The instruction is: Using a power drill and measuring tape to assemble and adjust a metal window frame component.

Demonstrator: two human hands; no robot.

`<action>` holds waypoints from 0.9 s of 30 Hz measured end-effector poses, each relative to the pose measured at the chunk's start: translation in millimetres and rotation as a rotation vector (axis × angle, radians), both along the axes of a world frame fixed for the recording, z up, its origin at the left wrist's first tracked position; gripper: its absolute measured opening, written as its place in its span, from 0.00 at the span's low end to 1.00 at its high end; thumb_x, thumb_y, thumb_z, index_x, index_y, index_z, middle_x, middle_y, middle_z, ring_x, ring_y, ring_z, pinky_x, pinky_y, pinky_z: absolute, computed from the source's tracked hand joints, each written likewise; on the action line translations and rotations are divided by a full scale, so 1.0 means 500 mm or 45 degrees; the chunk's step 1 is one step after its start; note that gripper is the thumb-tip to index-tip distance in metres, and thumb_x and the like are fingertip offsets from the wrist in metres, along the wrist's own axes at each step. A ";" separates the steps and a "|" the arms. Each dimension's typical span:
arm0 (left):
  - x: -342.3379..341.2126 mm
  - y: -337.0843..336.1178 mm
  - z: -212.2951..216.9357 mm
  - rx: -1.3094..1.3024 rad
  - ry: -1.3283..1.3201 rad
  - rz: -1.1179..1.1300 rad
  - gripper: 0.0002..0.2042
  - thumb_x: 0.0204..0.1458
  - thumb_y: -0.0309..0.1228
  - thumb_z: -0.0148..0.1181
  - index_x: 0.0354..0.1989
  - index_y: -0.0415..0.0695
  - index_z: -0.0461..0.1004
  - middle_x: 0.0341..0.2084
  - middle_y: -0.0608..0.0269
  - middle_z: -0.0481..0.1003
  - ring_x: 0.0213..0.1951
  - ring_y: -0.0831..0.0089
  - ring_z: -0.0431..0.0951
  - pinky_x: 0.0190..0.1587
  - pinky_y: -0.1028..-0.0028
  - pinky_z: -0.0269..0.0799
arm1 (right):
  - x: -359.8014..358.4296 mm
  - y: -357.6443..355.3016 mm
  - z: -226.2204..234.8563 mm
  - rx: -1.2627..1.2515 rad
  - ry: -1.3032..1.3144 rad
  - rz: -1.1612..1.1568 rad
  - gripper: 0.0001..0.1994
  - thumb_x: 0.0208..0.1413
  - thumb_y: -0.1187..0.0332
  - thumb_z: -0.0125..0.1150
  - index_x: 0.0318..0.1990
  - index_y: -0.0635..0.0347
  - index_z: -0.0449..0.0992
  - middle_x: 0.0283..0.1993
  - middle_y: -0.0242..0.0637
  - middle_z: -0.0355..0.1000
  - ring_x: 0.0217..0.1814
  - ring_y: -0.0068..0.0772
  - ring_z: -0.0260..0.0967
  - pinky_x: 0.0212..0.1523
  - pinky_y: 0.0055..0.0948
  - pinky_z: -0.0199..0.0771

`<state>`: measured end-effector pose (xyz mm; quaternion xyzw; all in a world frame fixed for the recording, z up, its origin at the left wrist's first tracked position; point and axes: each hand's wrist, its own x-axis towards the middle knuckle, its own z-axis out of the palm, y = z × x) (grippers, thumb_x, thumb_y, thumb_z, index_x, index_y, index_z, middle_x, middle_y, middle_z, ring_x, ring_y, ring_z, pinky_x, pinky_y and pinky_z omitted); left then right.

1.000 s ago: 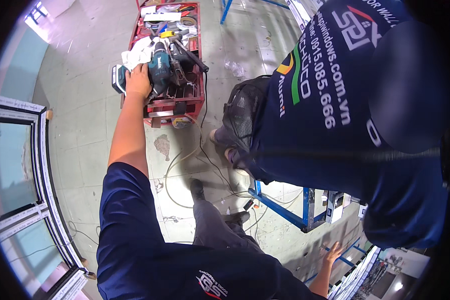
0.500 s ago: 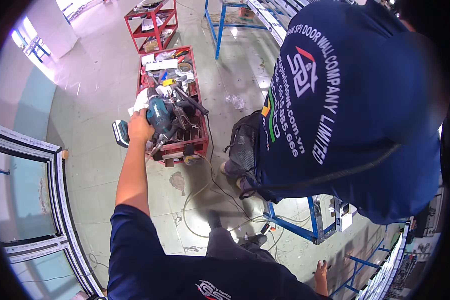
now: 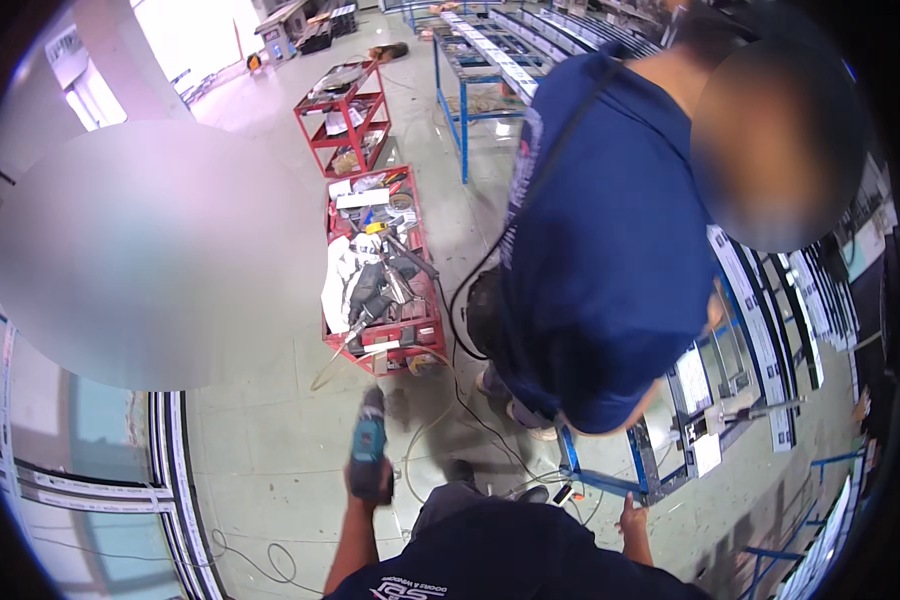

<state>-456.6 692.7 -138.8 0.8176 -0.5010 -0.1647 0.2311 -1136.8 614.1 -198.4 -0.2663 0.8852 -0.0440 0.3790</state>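
The person's left hand (image 3: 368,488) was wrapped round the grip of a teal cordless drill (image 3: 370,448), fingers clamped on it, drill body pointing away from them over the pale green floor (image 3: 270,440). It hung low in front of the person, just short of a red tool cart (image 3: 382,352), not touching it. The cart's top tray was crammed w/ power tools, white rags and loose bits; a hose or cable looped off its near corner onto the floor. A second red shelf cart (image 3: 342,125) stood further back, well apart.

The right hand (image 3: 632,520) was down by the person's side, fingers spread apart, holding nothing, near the foot of a blue steel frame (image 3: 610,470) that served as a desk for long profiles.

Between the two hands, black cables trailed across the floor. A co-worker in a dark blue shirt (image 3: 600,260) stood bent over just beside the blue frame, to the right of the tool cart. Along the left, a grey window frame (image 3: 175,500) w/ glass lay flat on the floor, a thin cord curled beside it. Couldn't make out what bit the drill carried.
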 end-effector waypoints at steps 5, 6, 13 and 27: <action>-0.206 0.077 0.055 0.013 -0.008 -0.392 0.29 0.54 0.27 0.68 0.67 0.42 0.74 0.55 0.50 0.81 0.59 0.52 0.81 0.64 0.60 0.76 | -0.137 0.035 -0.099 -0.073 -0.223 0.047 0.55 0.56 0.23 0.65 0.79 0.56 0.62 0.34 0.47 0.79 0.29 0.41 0.78 0.24 0.42 0.77; -0.236 0.104 0.090 0.084 -0.200 -0.532 0.32 0.54 0.26 0.69 0.70 0.41 0.72 0.59 0.49 0.79 0.63 0.53 0.79 0.66 0.61 0.75 | -0.090 -0.017 -0.043 0.025 -0.203 0.228 0.51 0.56 0.24 0.66 0.73 0.58 0.71 0.31 0.46 0.80 0.29 0.41 0.79 0.26 0.41 0.78; -0.399 0.128 0.155 0.400 0.897 -0.107 0.34 0.60 0.25 0.70 0.77 0.41 0.67 0.64 0.52 0.78 0.63 0.65 0.79 0.67 0.65 0.74 | -0.096 -0.076 0.116 0.070 -0.384 0.887 0.46 0.66 0.24 0.48 0.44 0.69 0.88 0.44 0.56 0.85 0.49 0.55 0.84 0.53 0.48 0.81; -0.747 -0.251 0.279 0.358 1.436 -0.959 0.32 0.63 0.25 0.66 0.77 0.39 0.67 0.59 0.56 0.82 0.55 0.67 0.84 0.60 0.69 0.78 | -0.062 -0.090 0.280 -0.462 -2.014 -0.109 0.26 0.81 0.49 0.48 0.71 0.59 0.72 0.63 0.42 0.78 0.67 0.40 0.75 0.69 0.46 0.74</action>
